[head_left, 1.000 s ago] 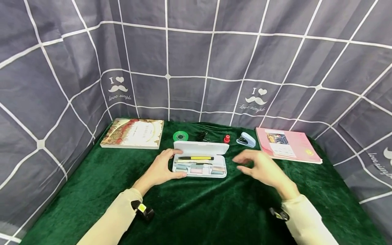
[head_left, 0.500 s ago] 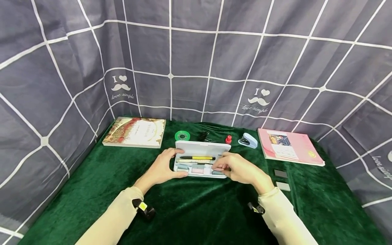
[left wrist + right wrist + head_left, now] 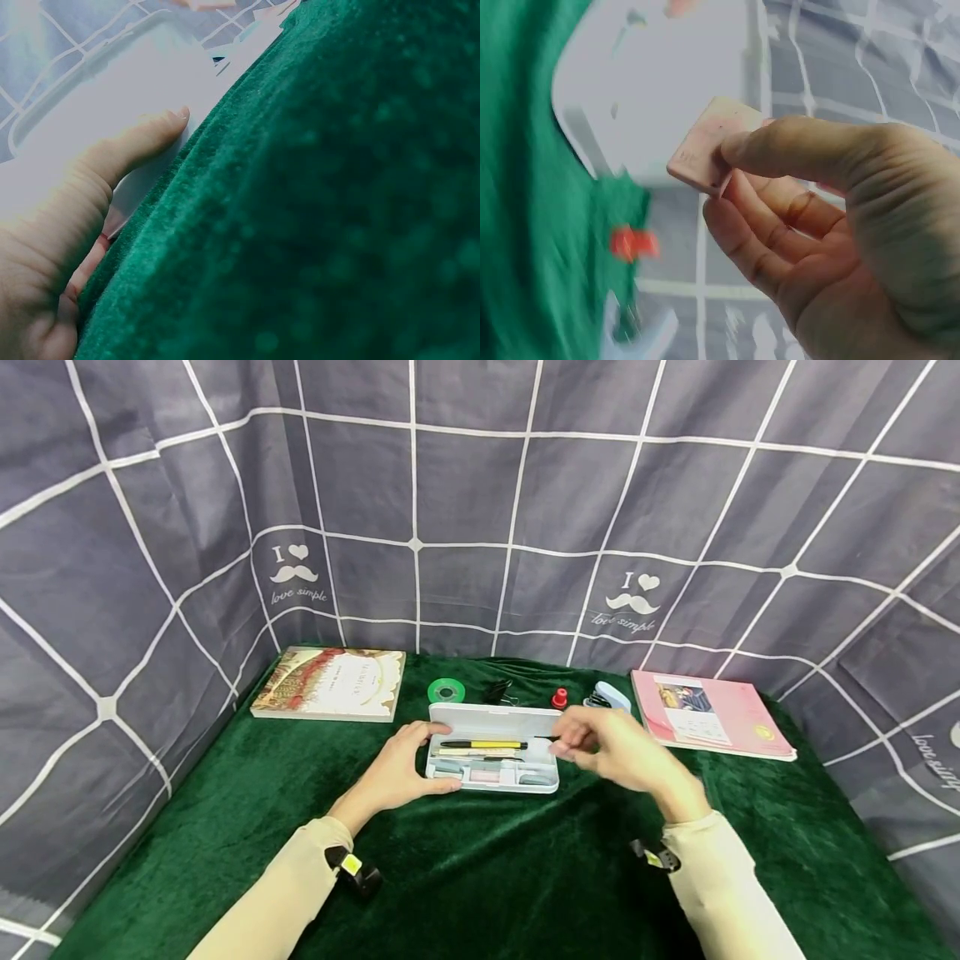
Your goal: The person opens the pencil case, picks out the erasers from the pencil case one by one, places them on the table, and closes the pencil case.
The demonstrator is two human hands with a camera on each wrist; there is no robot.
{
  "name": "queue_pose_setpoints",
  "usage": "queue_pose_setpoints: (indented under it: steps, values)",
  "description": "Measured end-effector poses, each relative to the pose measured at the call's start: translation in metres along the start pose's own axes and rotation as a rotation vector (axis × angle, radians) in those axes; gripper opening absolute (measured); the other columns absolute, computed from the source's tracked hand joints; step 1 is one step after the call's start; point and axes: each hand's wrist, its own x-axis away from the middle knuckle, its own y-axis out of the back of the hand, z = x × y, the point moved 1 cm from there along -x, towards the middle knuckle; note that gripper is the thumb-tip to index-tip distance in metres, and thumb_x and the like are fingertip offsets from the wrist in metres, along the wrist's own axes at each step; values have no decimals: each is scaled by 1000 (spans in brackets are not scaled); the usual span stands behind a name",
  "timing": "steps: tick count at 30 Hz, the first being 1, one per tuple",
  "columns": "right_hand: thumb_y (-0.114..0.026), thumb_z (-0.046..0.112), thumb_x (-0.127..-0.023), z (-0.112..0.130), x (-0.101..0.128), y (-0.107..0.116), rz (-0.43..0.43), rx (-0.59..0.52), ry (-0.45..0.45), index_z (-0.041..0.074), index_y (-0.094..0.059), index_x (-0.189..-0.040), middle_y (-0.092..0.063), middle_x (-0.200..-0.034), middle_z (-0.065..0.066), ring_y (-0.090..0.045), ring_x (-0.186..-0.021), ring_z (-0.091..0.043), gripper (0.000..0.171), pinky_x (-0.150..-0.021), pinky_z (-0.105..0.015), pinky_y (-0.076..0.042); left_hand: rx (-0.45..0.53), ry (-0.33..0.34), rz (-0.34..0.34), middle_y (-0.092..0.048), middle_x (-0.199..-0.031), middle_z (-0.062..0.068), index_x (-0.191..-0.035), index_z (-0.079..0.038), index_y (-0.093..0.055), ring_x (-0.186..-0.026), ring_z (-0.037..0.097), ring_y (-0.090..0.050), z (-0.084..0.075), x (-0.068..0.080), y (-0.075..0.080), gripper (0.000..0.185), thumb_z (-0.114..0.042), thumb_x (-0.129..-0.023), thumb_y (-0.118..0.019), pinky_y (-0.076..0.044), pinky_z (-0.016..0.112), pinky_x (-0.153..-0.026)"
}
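One pink eraser (image 3: 705,146) in the right hand (image 3: 615,752) pinch grip; one open pencil case (image 3: 491,758) under the left hand (image 3: 393,772) grip.

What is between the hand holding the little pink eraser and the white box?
Nothing visible. The right hand pinches the pink eraser just above the right end of the open pencil case, which the left hand holds.
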Motion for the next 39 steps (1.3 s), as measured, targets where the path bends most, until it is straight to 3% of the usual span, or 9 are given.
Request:
queue_pose_setpoints:
  steps: [5,8,13,17,26,34,39]
  values:
    - [-84,-7,-91,-23,22,35,-48,76,-154,12,-77,-97,-74,-86,0,-68,-77,-12,21,-71,-27,-56,-8,-2,-4,-62,-150,9,-153,-16,-61,-134,34,-62,1,0,-1,85,-53,-85,-97,-53,59,-113]
    - [-83,-10,-86,-38,32,45,-56,161,-221,12,-77,-93,-71,-81,3,-64,-74,-11,24,-68,-27,-51,-2,1,-2,-62,-151,9,-153,-16,-62,-134,34,-62,0,0,-1,85,-52,-85,-97,-52,59,-113]
    - [-78,-15,-76,-60,34,32,24,156,-274,10,-76,-86,-69,-75,5,-60,-69,-8,27,-66,-25,-48,-8,-3,-14,-63,-150,9,-153,-17,-62,-133,34,-62,2,0,-1,85,-53,-85,-97,-53,59,-112]
    - [-85,-12,-74,-69,37,25,129,111,-324,11,-76,-80,-70,-72,5,-58,-67,-6,26,-65,-24,-47,-7,-8,-3,-62,-150,8,-154,-17,-61,-134,33,-62,3,-2,-2,85,-55,-85,-96,-53,60,-113]
    - [-94,-5,-79,-76,37,25,37,136,-341,11,-71,-79,-73,-72,4,-61,-67,-8,28,-70,-26,-48,-1,4,0,-62,-151,9,-153,-17,-62,-135,34,-62,2,-1,-1,85,-52,-85,-97,-53,59,-113]
    - [-100,5,-80,-72,40,30,180,-18,-449,6,-77,-86,-80,-82,-2,-70,-76,-13,24,-73,-26,-55,5,-2,1,-62,-150,10,-153,-15,-62,-134,34,-62,0,0,-1,85,-50,-85,-97,-53,59,-113]
    - [-94,8,-89,-64,40,38,150,33,-410,8,-81,-93,-80,-84,0,-73,-79,-13,14,-76,-29,-56,5,-7,-1,-62,-150,10,-153,-15,-62,-135,34,-62,1,-1,-1,85,-50,-85,-97,-53,60,-113]
